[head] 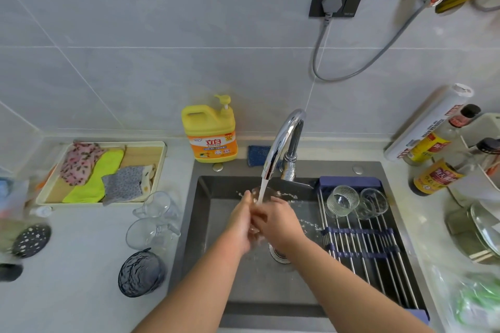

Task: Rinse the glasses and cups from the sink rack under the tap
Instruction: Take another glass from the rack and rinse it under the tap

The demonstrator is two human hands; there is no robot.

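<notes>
1. Gripped over the sink (243, 286) between left hand (239, 222) and right hand (280, 220): a clear glass (260, 195), fingers of both curled round it, mostly hidden.
2. Seemingly tilted with rim up and away, right under the stream from the tap (282, 140); axis hard to tell.
3. Just right of the right hand, on the sink rack (359, 251): ribbed glass (342, 200) and plain glass (373, 203), side by side, probably next; nearer that hand, nothing between.
4. Left on the counter: clear cups (155, 207) and dark bowl (142, 273), likely the set-down spot.
5. Farther back, soap bottle (209, 138), out of the way.
</notes>
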